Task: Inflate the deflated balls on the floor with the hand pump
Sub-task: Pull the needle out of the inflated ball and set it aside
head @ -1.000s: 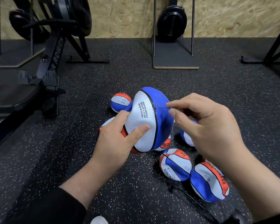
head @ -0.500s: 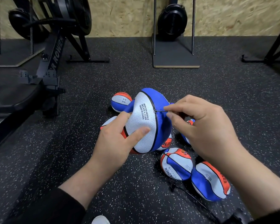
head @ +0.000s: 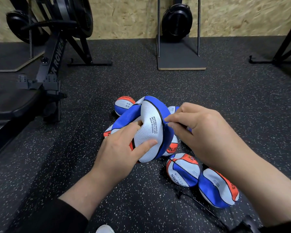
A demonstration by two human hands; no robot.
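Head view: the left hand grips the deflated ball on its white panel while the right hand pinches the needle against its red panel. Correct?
Not quite. In the head view the right hand pinches the needle at the seam beside the deflated ball's blue panel, not red. The left hand does grip the white panel.

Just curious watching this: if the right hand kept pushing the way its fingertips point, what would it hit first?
Most likely the held ball: the right hand pinches a thin needle right at its seam.

My left hand (head: 123, 148) reaches forward from a black sleeve, fingers curled and thumb pressed into the soft, deflated blue-and-white rubber ball (head: 152, 132) it grips. My right hand (head: 203, 132) pinches a thin metal needle (head: 166, 123) at the ball's seam.
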